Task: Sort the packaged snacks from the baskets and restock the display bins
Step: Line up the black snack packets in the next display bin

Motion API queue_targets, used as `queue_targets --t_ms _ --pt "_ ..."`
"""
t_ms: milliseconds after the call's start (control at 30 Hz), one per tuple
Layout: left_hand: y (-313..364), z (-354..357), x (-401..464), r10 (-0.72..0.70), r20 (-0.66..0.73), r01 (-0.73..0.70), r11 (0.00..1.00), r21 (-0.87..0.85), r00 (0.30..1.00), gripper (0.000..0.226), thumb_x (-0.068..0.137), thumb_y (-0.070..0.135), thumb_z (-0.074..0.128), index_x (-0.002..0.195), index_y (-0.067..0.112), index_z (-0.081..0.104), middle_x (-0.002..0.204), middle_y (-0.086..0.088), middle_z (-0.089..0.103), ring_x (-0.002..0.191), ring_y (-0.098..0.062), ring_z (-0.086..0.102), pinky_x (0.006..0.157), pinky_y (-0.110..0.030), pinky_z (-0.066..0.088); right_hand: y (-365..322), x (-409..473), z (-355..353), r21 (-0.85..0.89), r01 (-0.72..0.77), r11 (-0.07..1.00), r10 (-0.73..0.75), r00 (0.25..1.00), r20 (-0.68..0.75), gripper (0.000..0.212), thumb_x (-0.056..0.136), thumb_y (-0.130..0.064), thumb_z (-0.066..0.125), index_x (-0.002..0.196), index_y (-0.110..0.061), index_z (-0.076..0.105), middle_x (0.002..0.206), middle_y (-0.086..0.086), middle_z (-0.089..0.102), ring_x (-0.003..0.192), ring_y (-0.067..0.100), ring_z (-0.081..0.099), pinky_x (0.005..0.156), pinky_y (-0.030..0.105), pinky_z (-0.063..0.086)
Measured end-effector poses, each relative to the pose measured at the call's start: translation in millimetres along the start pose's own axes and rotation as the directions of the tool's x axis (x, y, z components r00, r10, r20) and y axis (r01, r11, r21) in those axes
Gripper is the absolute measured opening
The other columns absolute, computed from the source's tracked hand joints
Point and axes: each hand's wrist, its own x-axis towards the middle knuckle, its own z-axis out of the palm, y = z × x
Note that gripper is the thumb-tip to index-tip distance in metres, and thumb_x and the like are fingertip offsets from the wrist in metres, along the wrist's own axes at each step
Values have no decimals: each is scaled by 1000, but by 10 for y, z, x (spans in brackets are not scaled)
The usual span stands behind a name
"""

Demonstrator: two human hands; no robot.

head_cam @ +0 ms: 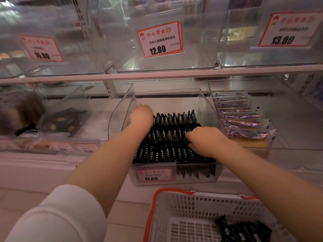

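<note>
Rows of small black foil snack packets stood on edge in the clear plastic display bin on the lower shelf, directly under both hands; the right hand lay on the middle rows, its fingers curled into the packets, while the left hand reached to the back row's left end beside the bin's wall, its grip hidden; more black packets lay in the white orange-rimmed plastic basket below; purple-printed clear cake wrappers filled the bin just to the right; both forearms stretched forward, a white sleeve pushed up the left.
</note>
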Motion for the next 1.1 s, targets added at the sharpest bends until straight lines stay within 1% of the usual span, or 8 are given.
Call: queue_targets --t_ms 167,267,367,533,867,933,1000,1100 --pt "7 -95 -232 183 -41 -182 983 33 982 32 93 15 48 124 5 47 124 -14 48 118 -31 44 83 -40 44 -24 -271 -8 388 172 906 -138 984 -114 36 97 -47 34 84 -18 52 76 -2 55 74 23 56 62 36 46" --pt "-119 -143 -644 486 -112 -499 849 -177 867 23 95 24 44 109 12 58 108 -7 59 100 -23 56 80 -36 47 -48 -545 65 266 221 938 -179 969 -173 49 87 -65 26 85 -23 50 84 -5 58 77 17 56 57 32 43" --pt "-365 -116 -1154 715 -8 -670 651 -357 699 24 95 36 45 101 19 61 92 6 59 84 -12 57 76 -30 47 -78 -710 172 103 213 972 -195 967 -162 38 91 -60 33 87 -24 43 91 -4 60 83 19 60 56 29 37" --pt "-528 24 -1396 707 63 -699 707 -112 705 28 93 42 48 113 23 50 104 3 61 92 -17 57 76 -37 50 -157 -746 219 65 93 994 -76 972 -223 30 95 -52 37 83 -25 35 93 -1 63 85 22 63 55 29 35" --pt "-385 139 -1364 600 -39 -599 787 -148 799 25 94 37 47 113 22 51 109 0 59 101 -20 56 72 -30 43 -183 -673 215 75 -45 996 55 989 -140 32 94 -49 44 85 -18 44 94 3 61 86 24 60 58 31 40" --pt "-343 143 -1455 593 -108 -601 797 -57 798 36 93 32 49 127 20 47 121 -2 53 114 -23 50 80 -31 39 -174 -797 206 81 8 997 13 967 -253 25 93 -41 51 99 -16 54 104 3 61 95 24 58 69 32 43" --pt "-272 102 -1605 654 -327 -677 734 54 682 41 86 23 59 125 11 53 120 -9 55 114 -29 51 85 -37 43 -160 -985 272 68 69 995 -26 869 -493 27 86 -27 64 106 -10 61 104 7 62 94 26 59 74 35 47" --pt "-49 118 -1893 751 -503 -843 532 80 427 25 78 20 54 96 6 65 90 -11 63 83 -31 61 64 -36 51 -145 -1332 497 128 85 988 18 764 -645 17 78 -13 70 92 -7 64 89 8 63 78 28 59 64 34 49"
